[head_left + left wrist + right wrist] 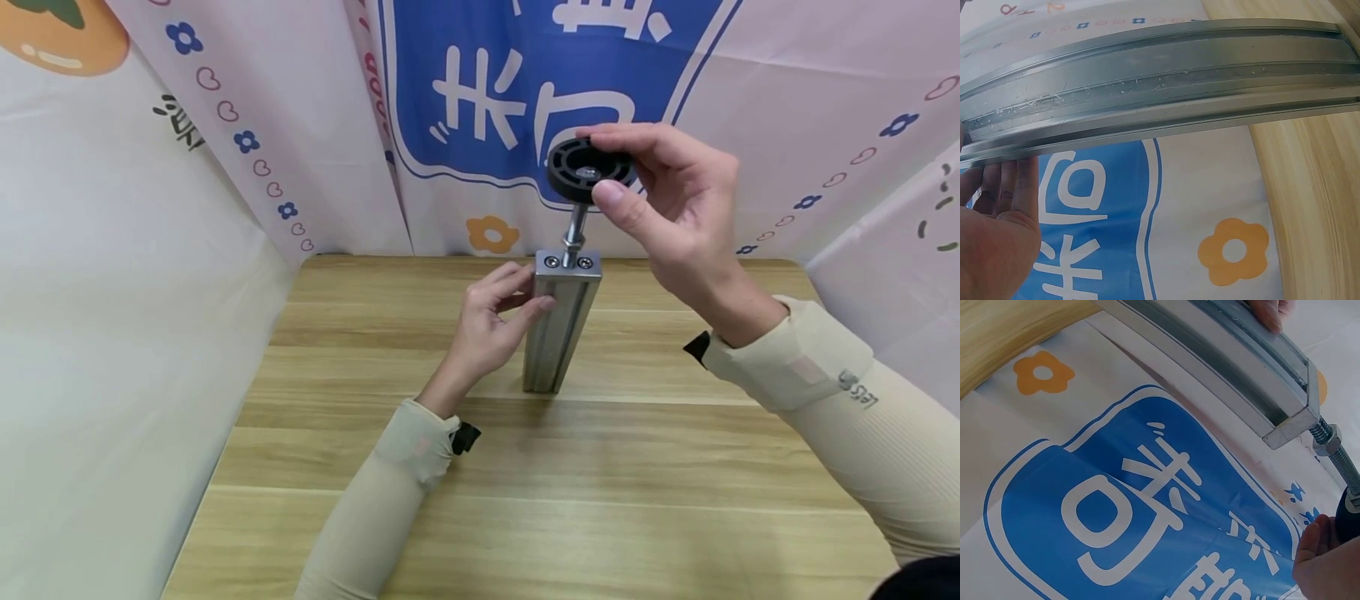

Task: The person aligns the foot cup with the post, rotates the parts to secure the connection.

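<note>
Left hand (487,321): thumb and fingers clamped on post near its top. Slotted metal post (555,333): one, upright on wooden counter (375,350), mid-width, set in from back edge; end plate (593,267) with two screws (552,262). Threaded rod (577,221): one, rising from plate, with hex nut (573,243). Black disc (573,187): one, atop rod. Right hand (686,204): thumb and fingers clamped on disc's rim.

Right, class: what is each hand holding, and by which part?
Left hand: the slotted metal profile, near its upper end. Right hand: the levelling foot, by its black disc's rim.
</note>
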Available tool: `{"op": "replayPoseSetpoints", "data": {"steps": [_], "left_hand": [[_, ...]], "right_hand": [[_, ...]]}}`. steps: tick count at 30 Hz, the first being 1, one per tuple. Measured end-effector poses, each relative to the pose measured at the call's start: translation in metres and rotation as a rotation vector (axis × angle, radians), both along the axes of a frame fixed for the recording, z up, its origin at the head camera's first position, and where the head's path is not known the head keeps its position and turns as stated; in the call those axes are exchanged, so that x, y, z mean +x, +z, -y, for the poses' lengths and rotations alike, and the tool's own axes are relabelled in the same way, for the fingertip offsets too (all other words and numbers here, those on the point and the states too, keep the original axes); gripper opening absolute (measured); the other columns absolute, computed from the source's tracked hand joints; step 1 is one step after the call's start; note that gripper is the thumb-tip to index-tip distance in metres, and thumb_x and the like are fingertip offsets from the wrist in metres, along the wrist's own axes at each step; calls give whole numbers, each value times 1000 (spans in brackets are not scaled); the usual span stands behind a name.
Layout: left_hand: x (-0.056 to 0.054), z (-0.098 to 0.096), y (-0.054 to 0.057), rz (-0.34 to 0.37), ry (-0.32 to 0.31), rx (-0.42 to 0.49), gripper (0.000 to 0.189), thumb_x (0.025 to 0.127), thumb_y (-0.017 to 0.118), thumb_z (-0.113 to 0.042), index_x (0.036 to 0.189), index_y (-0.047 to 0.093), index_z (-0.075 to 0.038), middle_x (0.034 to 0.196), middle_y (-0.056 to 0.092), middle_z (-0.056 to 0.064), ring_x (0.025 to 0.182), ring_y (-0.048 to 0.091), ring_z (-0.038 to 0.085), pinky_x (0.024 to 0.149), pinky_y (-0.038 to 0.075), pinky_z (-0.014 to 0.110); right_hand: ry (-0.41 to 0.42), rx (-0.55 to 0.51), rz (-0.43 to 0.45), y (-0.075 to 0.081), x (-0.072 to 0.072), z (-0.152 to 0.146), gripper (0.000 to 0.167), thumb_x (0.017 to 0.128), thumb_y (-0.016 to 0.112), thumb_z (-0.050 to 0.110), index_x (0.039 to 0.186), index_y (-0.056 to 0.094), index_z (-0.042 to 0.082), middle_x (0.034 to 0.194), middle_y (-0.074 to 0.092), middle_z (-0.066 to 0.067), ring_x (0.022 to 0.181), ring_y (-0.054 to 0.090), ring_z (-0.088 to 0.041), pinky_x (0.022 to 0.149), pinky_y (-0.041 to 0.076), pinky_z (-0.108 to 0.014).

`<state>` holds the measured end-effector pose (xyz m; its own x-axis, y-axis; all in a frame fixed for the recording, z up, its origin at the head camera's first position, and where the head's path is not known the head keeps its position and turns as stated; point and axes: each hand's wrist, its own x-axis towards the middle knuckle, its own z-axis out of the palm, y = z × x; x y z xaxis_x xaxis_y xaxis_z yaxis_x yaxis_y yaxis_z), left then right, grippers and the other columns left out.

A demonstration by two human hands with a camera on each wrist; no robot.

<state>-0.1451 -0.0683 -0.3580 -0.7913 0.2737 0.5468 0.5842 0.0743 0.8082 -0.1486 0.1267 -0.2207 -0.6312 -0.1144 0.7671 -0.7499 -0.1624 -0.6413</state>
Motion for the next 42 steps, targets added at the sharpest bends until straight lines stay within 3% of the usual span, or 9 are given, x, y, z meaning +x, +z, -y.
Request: {"op": "replayPoseSetpoints", "data": {"steps": [6, 15, 21, 28, 30, 35, 38, 42], "left_hand": [[0, 0, -1, 6, 6, -7, 36, 96, 71, 2, 131, 69, 8, 108, 70, 19, 93, 68, 18, 93, 66, 32], [0, 0, 0, 11, 7, -11, 35, 97, 72, 1, 131, 69, 8, 107, 70, 19, 93, 69, 20, 93, 66, 32], [0, 0, 0, 2, 3, -11, 36, 96, 72, 1, 132, 69, 7, 108, 70, 19, 94, 71, 25, 94, 65, 31], [-1, 1, -2, -6, -10, 4, 36, 96, 72, 3, 132, 68, 8, 107, 70, 20, 95, 72, 24, 94, 66, 32], [-1, 1, -2, -10, -8, 7, 36, 95, 72, 4, 131, 68, 9, 107, 70, 20, 94, 71, 22, 93, 66, 32], [-1, 0, -3, -11, -6, 11, 34, 95, 73, 4, 129, 70, 9, 105, 70, 19, 92, 69, 16, 92, 66, 33], [-1, 0, -3, -10, -6, 11, 34, 95, 73, 4, 128, 70, 9, 106, 70, 20, 92, 69, 16, 92, 66, 33], [-2, 0, -3, -10, -5, 13, 34, 95, 73, 4, 128, 70, 9, 107, 70, 20, 93, 70, 19, 92, 66, 32]], "right_hand": [[-23, 13, 4, 1, 0, 0, 29, 86, 68, -5, 114, 76, -5, 115, 78, -10, 105, 71, -25, 101, 59, -27], [-36, 31, -13, -1, -1, 2, 36, 86, 75, 1, 117, 70, -16, 107, 67, -8, 99, 64, -22, 95, 57, -25], [-51, 40, -8, -1, -3, 4, 44, 84, 88, 12, 113, 71, -16, 108, 59, -7, 105, 59, -22, 96, 58, -23], [-91, 58, -14, -1, -4, 5, 41, 76, 92, -3, 107, 69, -15, 112, 60, -7, 108, 61, -24, 103, 58, -25], [-80, 48, -7, -1, -5, 5, 41, 77, 93, 3, 106, 69, -12, 116, 64, -9, 110, 64, -26, 104, 58, -26], [-24, 7, 0, -3, -5, 4, 28, 89, 80, 16, 106, 70, -3, 122, 74, -13, 117, 69, -28, 100, 60, -26], [12, -18, 3, -5, -5, 3, 22, 87, 65, 6, 106, 70, -4, 122, 76, -14, 119, 71, -28, 97, 62, -25], [53, -50, 16, -5, -6, 2, 23, 84, 62, 0, 106, 70, -6, 120, 77, -15, 116, 72, -28, 96, 63, -26]]}}
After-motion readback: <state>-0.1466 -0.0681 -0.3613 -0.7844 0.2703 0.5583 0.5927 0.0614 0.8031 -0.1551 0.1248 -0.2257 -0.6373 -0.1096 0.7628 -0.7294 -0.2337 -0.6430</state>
